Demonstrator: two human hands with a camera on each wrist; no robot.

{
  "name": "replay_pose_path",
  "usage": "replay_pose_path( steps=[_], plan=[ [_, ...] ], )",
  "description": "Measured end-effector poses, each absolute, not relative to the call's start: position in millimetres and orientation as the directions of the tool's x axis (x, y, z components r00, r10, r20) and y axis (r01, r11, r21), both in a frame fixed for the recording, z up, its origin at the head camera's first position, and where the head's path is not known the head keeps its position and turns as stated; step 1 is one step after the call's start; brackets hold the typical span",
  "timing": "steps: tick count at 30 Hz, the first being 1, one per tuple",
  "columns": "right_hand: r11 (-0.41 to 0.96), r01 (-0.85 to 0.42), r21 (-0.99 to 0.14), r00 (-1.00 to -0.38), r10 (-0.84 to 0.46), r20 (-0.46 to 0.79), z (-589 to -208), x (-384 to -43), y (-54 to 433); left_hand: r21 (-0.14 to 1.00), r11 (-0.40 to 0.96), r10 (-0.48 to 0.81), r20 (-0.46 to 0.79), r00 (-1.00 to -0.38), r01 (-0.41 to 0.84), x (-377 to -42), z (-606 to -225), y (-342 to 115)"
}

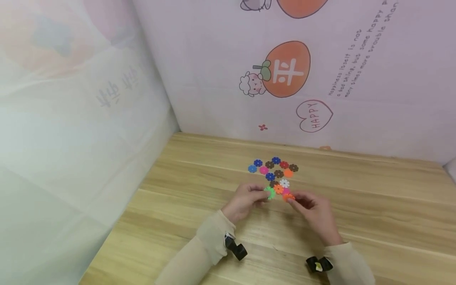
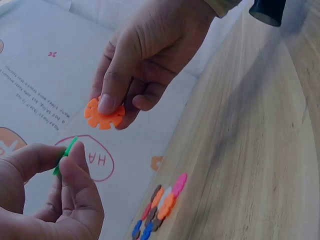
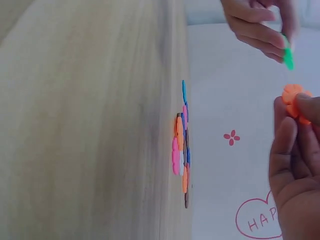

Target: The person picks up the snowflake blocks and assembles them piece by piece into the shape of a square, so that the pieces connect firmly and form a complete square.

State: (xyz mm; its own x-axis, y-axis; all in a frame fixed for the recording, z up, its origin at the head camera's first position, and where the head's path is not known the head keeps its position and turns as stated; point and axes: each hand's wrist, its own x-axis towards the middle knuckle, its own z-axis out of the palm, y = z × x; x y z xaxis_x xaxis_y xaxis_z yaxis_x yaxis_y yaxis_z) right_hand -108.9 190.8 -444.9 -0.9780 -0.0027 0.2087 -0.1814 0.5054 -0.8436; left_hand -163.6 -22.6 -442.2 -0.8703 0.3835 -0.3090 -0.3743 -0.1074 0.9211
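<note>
In the head view my left hand pinches a green notched plastic snowflake disc between thumb and fingers. My right hand holds an orange snowflake disc, its thumb lying over the face. The left wrist view shows the green disc edge-on, apart from the notched orange disc. Both are raised above the table. Beyond the hands lies a group of flat discs, among them a white disc, another orange disc and a pink disc.
A wood-grain table spreads under the hands. The group also has a light blue disc, a red disc, and several brown and dark blue ones. A printed cloth hangs behind, a pale sheet at left.
</note>
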Motion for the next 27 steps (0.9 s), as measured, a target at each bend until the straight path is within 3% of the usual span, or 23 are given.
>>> replay_pose_path(
  steps=[13,27],
  plan=[
    [0.572,-0.361,-0.736,-0.913,-0.059,0.403,-442.9,-102.6,177.9,0.921,-0.116,0.399,-0.301,-0.866,-0.373,-155.0,-435.7,-20.0],
    [0.584,-0.604,-0.542,-0.756,-0.207,0.620,-443.6,-108.5,179.7,0.928,-0.093,0.430,-0.288,-0.855,-0.360,-155.1,-437.4,-18.6]
  ],
)
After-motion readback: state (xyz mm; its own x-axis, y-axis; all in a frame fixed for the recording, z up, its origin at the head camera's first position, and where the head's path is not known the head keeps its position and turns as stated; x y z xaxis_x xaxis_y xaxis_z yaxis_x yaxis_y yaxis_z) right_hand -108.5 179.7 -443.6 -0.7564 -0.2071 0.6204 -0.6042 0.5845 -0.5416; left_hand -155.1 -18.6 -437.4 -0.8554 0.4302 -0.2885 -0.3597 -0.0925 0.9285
